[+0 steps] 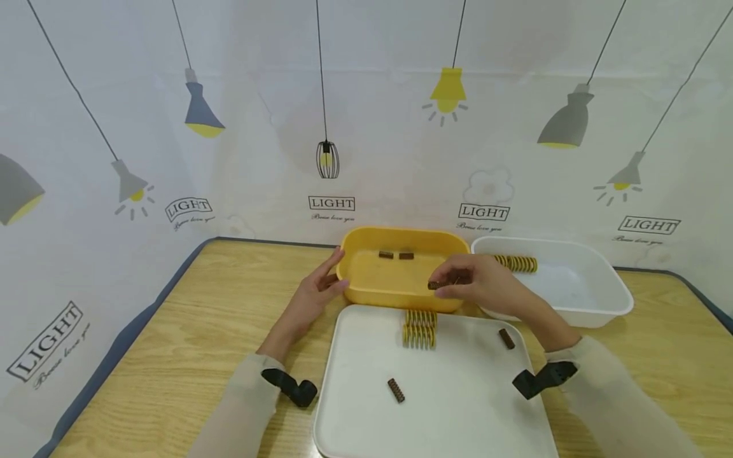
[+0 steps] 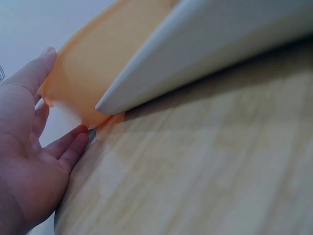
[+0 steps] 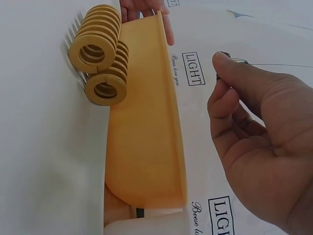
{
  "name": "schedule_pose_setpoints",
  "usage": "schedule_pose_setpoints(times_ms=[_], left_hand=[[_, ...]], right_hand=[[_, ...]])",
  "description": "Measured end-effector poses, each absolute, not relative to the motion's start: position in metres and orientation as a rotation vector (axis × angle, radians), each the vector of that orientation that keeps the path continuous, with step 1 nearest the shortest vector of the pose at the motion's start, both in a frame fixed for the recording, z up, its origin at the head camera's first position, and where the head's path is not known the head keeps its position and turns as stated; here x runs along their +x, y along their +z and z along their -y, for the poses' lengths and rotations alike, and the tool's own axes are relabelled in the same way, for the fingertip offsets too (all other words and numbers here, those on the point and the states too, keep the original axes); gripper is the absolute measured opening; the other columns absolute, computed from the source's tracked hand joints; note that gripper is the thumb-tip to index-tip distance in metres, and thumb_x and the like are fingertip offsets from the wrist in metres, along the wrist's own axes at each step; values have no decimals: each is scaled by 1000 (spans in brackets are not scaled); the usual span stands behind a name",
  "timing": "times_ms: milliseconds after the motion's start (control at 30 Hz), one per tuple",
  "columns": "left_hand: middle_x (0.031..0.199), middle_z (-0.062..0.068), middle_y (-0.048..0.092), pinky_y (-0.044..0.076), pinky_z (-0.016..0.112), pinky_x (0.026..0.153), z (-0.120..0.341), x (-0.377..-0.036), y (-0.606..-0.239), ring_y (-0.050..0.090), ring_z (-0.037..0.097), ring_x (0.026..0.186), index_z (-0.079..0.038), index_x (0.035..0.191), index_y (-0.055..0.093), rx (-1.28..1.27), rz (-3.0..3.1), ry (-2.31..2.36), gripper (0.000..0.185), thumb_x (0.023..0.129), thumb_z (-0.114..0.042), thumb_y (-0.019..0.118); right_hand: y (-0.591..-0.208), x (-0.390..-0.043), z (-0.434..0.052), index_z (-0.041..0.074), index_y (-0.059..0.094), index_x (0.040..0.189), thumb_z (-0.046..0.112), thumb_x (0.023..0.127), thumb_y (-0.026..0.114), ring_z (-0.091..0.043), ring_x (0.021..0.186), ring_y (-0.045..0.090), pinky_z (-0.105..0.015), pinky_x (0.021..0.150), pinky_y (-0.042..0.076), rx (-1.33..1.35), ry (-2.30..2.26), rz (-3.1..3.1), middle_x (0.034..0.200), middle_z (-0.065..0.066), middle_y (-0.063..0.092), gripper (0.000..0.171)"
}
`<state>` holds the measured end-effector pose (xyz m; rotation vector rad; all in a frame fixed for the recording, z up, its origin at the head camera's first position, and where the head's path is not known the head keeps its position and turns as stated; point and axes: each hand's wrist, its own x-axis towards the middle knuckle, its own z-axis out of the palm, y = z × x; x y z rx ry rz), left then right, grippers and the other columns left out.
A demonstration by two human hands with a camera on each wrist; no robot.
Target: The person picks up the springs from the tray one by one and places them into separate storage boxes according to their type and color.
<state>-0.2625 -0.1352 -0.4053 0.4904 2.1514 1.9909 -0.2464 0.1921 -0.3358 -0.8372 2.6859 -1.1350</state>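
Pinching a small brown spring (image 1: 434,285) over the yellow bin (image 1: 366,289), right hand (image 1: 478,284) holds it above the near rim; left hand (image 1: 314,294), fingers straight, rests against the bin's left end, white tray (image 1: 366,356) just in front

On the surface (image 1: 172,331): tray (image 1: 458,407) nearest, tub (image 1: 366,286) behind it, basin (image 1: 595,305) right of the tub. On the tray: two large springs (image 1: 419,327) at its far edge, two small springs (image 1: 396,390) nearer. In the tub: two small pieces (image 1: 396,255). In the basin: one large spring (image 1: 516,263).
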Motion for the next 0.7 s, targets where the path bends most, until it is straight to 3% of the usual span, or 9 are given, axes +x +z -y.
schedule_pose_setpoints(times_ms=[700], left_hand=[[158,-6,15,33,40,107,135,-262,-406,36,35,134,-15,151,29,504,-2145,2004,62,96,-13,59]], right_hand=[[-364,-293,-164,9,71,103,23,86,73,-24,88,61,-43,77,53,-586,-1357,-2593,97,-4,67,22]])
